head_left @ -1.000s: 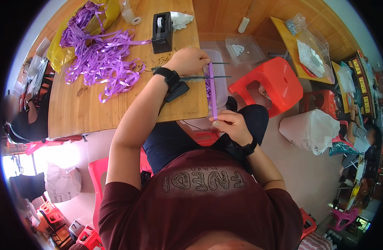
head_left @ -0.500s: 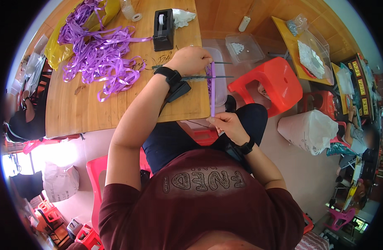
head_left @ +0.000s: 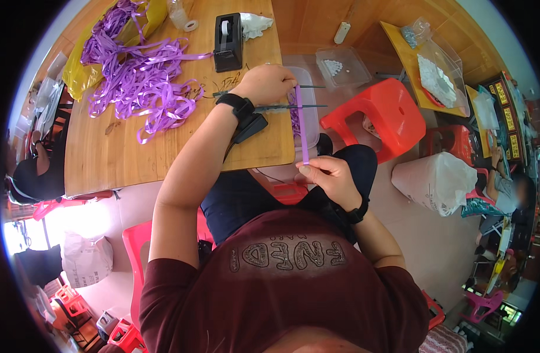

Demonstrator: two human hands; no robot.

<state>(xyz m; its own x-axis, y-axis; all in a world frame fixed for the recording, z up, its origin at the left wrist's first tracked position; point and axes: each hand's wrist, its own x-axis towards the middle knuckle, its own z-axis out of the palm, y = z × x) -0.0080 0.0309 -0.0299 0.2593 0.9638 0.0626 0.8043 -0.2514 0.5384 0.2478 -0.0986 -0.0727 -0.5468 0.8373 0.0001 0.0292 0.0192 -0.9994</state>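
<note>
A narrow purple ribbon (head_left: 301,126) runs taut between my two hands, across two thin dark rods (head_left: 310,106) that stick out past the table's right edge. My left hand (head_left: 266,84) is closed at the ribbon's far end, beside the farther rod, with the fingertips partly hidden. The near end is pinched between thumb and fingers of my right hand (head_left: 330,177), just off the table's corner. On the table, left of my left arm, lies a tangled heap of purple ribbon (head_left: 158,88), with one strand reaching a black tape dispenser (head_left: 228,50).
Below the rods is a clear plastic bin (head_left: 308,76) with purple pieces inside. A red stool (head_left: 393,120) stands to the right, near a shallow box of white pieces (head_left: 343,67). A yellow bag (head_left: 76,70) and tape roll (head_left: 191,25) are on the wooden table (head_left: 123,159).
My right hand has shifted slightly right, and the ribbon's near end has swung right with it. My left hand stays almost in place by the rods.
</note>
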